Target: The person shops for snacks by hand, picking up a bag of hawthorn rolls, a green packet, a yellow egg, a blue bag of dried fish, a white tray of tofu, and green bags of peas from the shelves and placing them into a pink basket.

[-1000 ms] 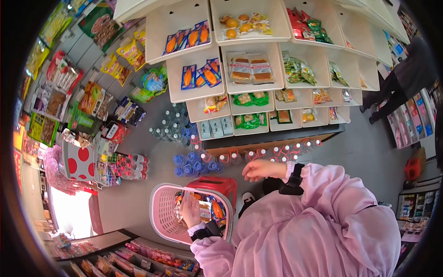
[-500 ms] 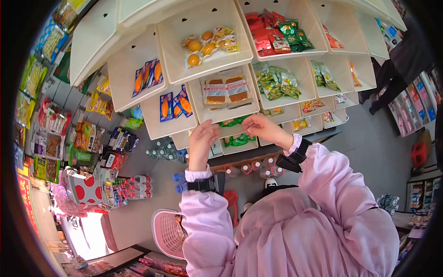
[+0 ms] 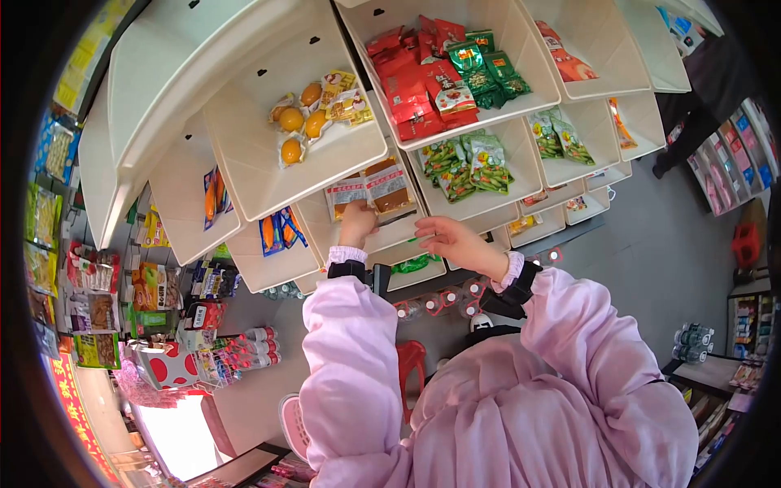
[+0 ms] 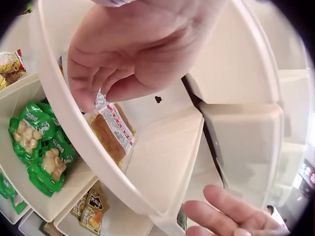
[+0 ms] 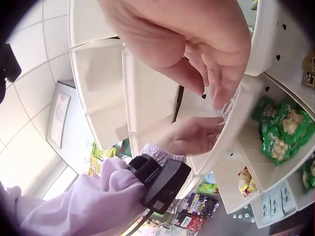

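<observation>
Two packets (image 3: 386,187) in bin (image 3: 318,229); left hand (image 3: 358,224) there, right hand (image 3: 462,246) rightward.

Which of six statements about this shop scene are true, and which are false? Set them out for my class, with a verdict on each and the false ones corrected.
1. The left hand is at the bin of brown packets. True.
2. The right hand grips a bottle. False: it holds nothing.
3. Red packets and dark green packets share one bin. True.
4. The round yellow snacks lie among the red packets. False: they are in a neighbouring bin.
5. The sleeves are black. False: they are pink.
6. A red stool stands on the grey floor. True.
</observation>
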`<action>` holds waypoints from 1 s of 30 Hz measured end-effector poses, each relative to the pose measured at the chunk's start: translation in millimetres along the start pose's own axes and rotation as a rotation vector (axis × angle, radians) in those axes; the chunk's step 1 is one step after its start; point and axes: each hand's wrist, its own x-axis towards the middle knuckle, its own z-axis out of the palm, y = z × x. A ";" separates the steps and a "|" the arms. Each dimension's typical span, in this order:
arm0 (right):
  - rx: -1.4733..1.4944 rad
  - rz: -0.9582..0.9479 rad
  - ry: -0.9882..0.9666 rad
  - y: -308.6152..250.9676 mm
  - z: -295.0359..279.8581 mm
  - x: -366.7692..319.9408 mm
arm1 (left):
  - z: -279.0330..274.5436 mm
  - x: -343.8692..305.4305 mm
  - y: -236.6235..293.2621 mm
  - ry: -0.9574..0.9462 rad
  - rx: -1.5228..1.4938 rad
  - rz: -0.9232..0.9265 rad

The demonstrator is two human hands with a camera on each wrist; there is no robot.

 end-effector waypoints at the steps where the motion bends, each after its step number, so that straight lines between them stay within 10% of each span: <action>1: 0.001 -0.003 0.001 1.4 -0.3 0.3 | 1.0 5.6 -1.5 -0.014 0.010 -0.015; 19: -0.059 0.130 0.021 -0.4 2.1 -16.1 | -3.0 -16.2 13.4 0.058 -0.352 -0.002; 30: 0.156 0.443 -0.152 9.1 80.7 -29.9 | -55.3 -202.3 -61.8 0.072 -0.846 0.085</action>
